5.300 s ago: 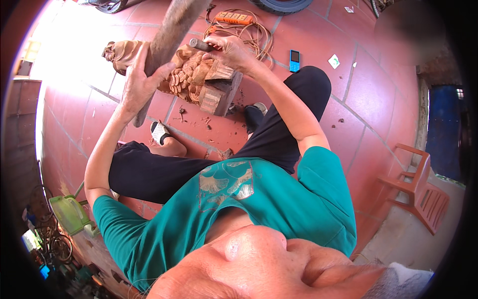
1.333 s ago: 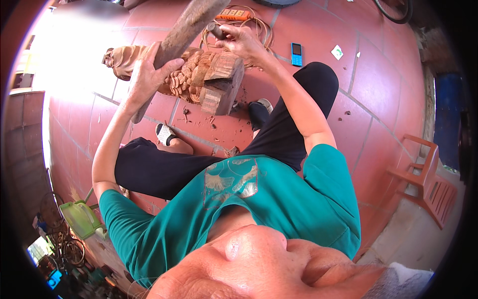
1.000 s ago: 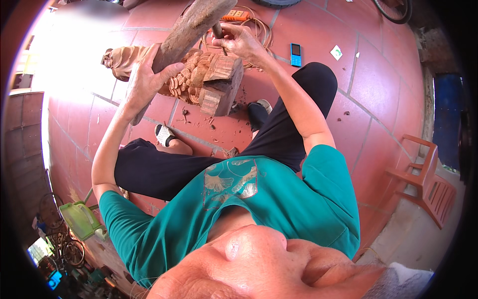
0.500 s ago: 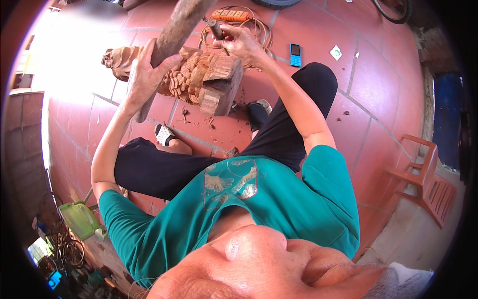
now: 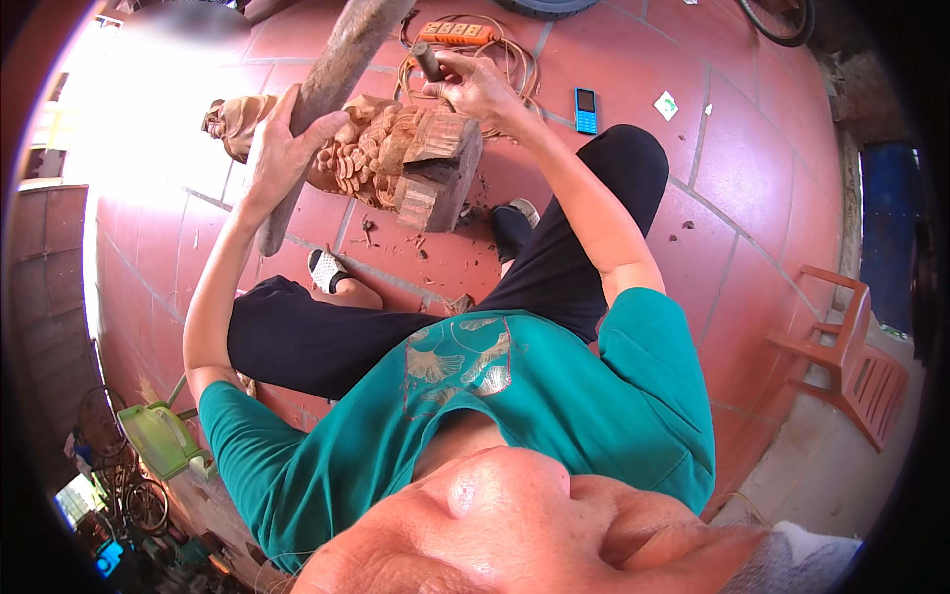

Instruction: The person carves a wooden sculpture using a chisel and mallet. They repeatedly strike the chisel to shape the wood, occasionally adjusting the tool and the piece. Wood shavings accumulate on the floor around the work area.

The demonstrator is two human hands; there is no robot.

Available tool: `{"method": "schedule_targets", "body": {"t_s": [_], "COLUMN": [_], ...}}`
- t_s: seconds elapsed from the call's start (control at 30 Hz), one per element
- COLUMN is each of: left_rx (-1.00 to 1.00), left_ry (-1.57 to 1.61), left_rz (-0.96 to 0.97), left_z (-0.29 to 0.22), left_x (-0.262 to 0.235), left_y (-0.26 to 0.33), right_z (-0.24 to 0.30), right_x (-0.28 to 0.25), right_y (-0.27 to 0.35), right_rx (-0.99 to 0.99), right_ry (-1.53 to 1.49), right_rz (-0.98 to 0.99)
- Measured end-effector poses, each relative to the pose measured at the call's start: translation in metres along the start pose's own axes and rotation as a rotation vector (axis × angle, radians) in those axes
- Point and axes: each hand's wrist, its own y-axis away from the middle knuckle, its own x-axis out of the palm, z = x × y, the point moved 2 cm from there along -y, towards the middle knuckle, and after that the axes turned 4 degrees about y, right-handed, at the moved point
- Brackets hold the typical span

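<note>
My left hand (image 5: pixel 280 158) is wrapped round a long, thick wooden club (image 5: pixel 346 59), which slants from the top of the view down toward my left knee. Under and beyond it a carved wooden figure (image 5: pixel 368 156) lies on its side, its blocky, split base (image 5: pixel 435 188) toward the right. At the figure's far right edge, my right hand (image 5: pixel 482 91) is closed on a tool with a short, round, dark handle (image 5: pixel 427 61), probably a chisel. The tool's working end is hidden by the hand and the carving.
Wood chips (image 5: pixel 368 230) lie on the red tile floor between my feet. Beyond the carving is an orange power strip (image 5: pixel 455 34) with a coiled cord. A blue phone (image 5: pixel 586 111) lies to the right, and an orange plastic chair (image 5: pixel 841 361) stands further right.
The club has shifted a little left and toward me along with my left hand. My right hand and its tool have hardly moved, and the carving lies as before.
</note>
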Motion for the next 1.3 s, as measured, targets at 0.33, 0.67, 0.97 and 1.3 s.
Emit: {"method": "schedule_targets", "body": {"t_s": [0.33, 0.67, 0.97, 1.3], "left_rx": [-0.02, -0.088, 0.07, -0.051], "left_ry": [-0.145, -0.229, -0.181, -0.081], "left_rz": [0.118, 0.006, 0.101, 0.084], "left_z": [0.021, 0.015, 0.005, -0.019], "left_x": [0.021, 0.021, 0.023, 0.007], "left_y": [0.006, 0.012, 0.007, 0.008], "right_z": [0.013, 0.02, -0.02, -0.004], "right_x": [0.011, 0.007, -0.009, -0.02], "right_y": [0.006, 0.007, 0.014, 0.006], "right_rx": [-0.186, -0.142, -0.014, 0.128], "right_ry": [0.228, 0.262, 0.293, 0.03], "right_rz": [0.047, 0.146, 0.056, -0.019]}}
